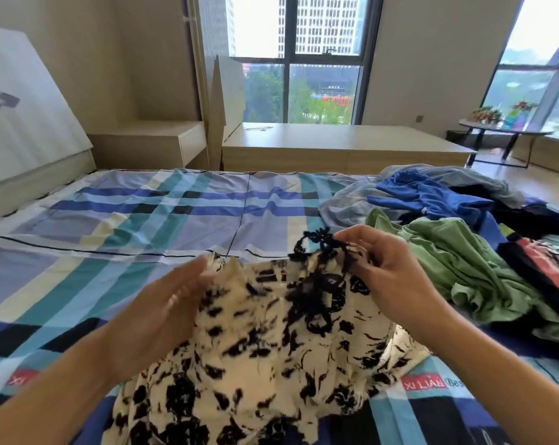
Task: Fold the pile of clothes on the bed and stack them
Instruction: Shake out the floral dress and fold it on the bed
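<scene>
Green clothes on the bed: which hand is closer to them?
Right. The right hand, pinching the dark trim of the black-and-white garment, is just beside the green clothes. The left hand is farther off, across that garment.

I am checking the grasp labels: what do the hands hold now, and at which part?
The right hand pinches the patterned garment by its dark lace trim at the top. The left hand only touches its left edge with straight fingers.

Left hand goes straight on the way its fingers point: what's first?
The top corner of the patterned garment, right at the fingertips of the left hand. Beyond it probably just the plaid bedsheet, though depth is unclear.
</scene>
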